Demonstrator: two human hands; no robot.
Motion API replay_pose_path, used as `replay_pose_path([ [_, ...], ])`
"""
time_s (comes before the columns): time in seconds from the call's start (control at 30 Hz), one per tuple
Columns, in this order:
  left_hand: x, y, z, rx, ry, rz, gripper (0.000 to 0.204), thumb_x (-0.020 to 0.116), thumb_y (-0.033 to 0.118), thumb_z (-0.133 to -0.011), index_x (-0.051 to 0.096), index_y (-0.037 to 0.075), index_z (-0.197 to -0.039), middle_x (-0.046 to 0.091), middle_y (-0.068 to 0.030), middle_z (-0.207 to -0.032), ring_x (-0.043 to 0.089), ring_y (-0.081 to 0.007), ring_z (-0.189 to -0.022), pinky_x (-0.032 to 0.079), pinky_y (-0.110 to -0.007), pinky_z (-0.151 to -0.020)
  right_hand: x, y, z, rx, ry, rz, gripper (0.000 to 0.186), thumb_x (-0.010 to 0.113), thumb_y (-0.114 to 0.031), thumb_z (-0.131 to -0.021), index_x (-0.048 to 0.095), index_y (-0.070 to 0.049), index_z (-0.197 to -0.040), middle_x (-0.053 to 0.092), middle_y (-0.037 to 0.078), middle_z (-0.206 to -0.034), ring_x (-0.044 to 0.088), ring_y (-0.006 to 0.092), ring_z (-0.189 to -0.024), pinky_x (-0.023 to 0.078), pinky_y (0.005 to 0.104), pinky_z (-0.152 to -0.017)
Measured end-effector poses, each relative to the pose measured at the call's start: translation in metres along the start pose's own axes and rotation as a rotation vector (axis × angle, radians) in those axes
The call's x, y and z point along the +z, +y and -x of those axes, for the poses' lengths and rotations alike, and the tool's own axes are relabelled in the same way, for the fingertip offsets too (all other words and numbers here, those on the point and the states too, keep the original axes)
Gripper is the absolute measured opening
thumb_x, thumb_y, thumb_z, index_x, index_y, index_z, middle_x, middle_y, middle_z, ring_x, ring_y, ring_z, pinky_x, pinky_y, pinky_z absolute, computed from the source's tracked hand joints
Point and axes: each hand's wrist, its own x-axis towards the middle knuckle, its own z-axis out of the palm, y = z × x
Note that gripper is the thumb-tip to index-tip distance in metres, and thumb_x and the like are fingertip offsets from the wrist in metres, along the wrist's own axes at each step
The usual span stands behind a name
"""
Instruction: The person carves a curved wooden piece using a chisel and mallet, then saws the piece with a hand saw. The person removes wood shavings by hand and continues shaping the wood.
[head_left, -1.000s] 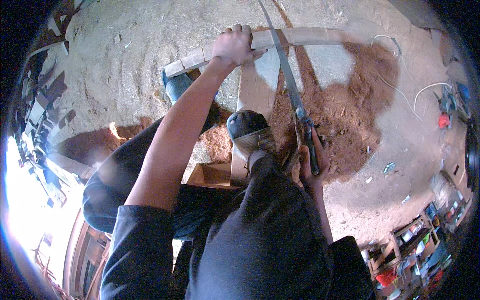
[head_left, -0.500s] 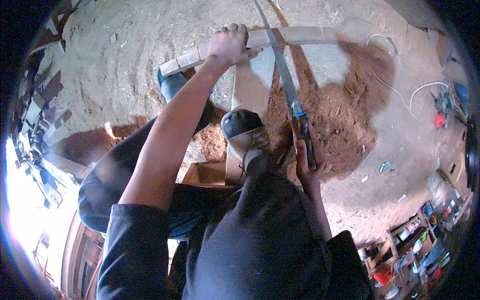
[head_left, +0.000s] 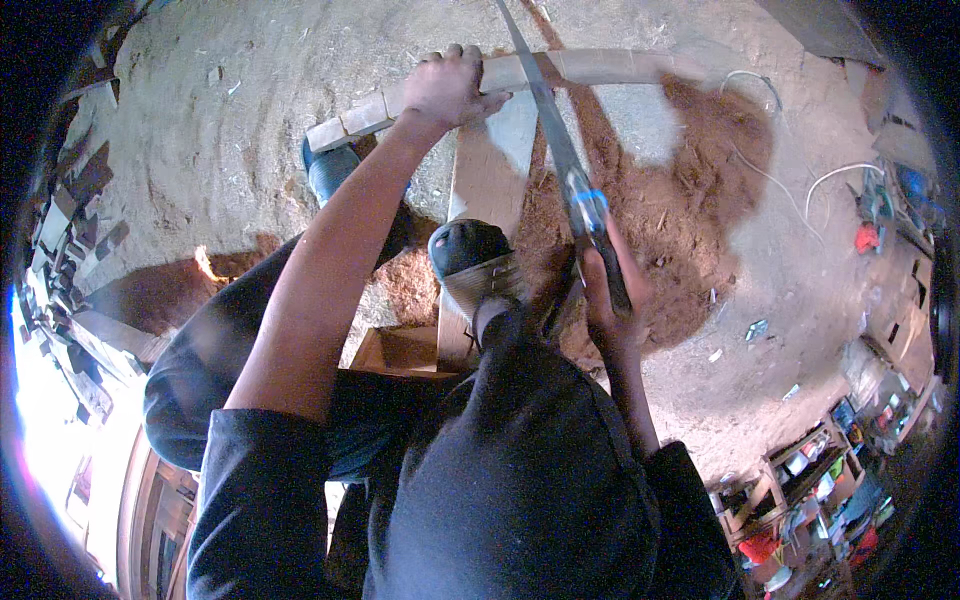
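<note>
My left hand (head_left: 447, 88) grips a long pale wooden batten (head_left: 600, 68) that lies across a wide plank (head_left: 488, 190). My right hand (head_left: 612, 300) is closed around the dark handle of a hand saw (head_left: 560, 150), whose blade runs up and crosses the batten just right of my left hand. My dark shoe (head_left: 470, 262) presses on the plank below the batten. My other foot, in a blue boot (head_left: 330, 172), stands on the ground to the left.
Reddish sawdust (head_left: 690, 210) covers the dirt floor right of the plank. White cords (head_left: 800, 180) and small tools (head_left: 870, 235) lie at the right. Crates of items (head_left: 820, 480) stand lower right; stacked wood pieces (head_left: 75, 230) line the left edge.
The saw and my right hand have moved back toward me along the cut. My left hand stays on the batten.
</note>
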Motion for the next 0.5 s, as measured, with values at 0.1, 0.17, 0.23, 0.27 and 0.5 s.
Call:
replay_pose_path([
  [0.1,0.004,0.011,0.001,0.007,0.042,-0.047,0.072,0.063,0.064,-0.077,0.053,0.002,-0.111,0.061,-0.02,-0.106,0.063,-0.0398,-0.097,0.054,-0.048,-0.083,-0.012,-0.042,-0.007,0.105,-0.021,-0.016,0.04,0.058,-0.011,-0.092,0.054,0.006,-0.128,0.065,0.018,-0.116,0.061,0.0164,-0.103,0.046,0.0285,-0.089],
  [0.17,0.003,0.009,-0.005,0.001,0.045,-0.02,0.071,0.063,0.064,-0.077,0.053,0.002,-0.11,0.061,-0.0196,-0.105,0.063,-0.0392,-0.097,0.054,-0.047,-0.082,-0.011,-0.043,-0.016,0.001,0.011,0.006,0.04,0.06,-0.01,-0.091,0.055,0.001,-0.129,0.069,0.018,-0.103,0.067,0.0188,-0.093,0.051,0.0289,-0.079],
  [0.23,-0.001,0.008,-0.01,-0.02,0.005,0.03,0.071,0.063,0.064,-0.076,0.053,0.002,-0.109,0.061,-0.0196,-0.106,0.064,-0.0385,-0.097,0.053,-0.047,-0.081,-0.011,-0.039,-0.023,0.05,0.02,-0.016,0.04,0.06,-0.009,-0.091,0.056,0.001,-0.129,0.07,0.018,-0.103,0.067,0.0184,-0.093,0.051,0.0285,-0.079],
  [0.27,-0.002,0.006,-0.01,-0.021,0.001,0.027,0.071,0.063,0.064,-0.076,0.053,0.002,-0.11,0.061,-0.0196,-0.105,0.064,-0.0385,-0.097,0.053,-0.047,-0.082,-0.01,-0.038,-0.024,0.077,0.02,-0.037,0.039,0.06,-0.009,-0.091,0.056,0.001,-0.128,0.07,0.018,-0.103,0.067,0.0181,-0.093,0.051,0.0284,-0.078],
  [0.5,0.004,0.008,-0.008,-0.01,0.026,0.006,0.071,0.063,0.065,-0.076,0.054,0.002,-0.109,0.062,-0.0198,-0.103,0.064,-0.0389,-0.096,0.054,-0.047,-0.082,-0.027,-0.013,0.015,0.031,-0.042,0.115,0.046,0.053,-0.022,-0.096,0.05,0.006,-0.132,0.06,0.021,-0.124,0.058,0.024,-0.115,0.044,0.0338,-0.097],
])
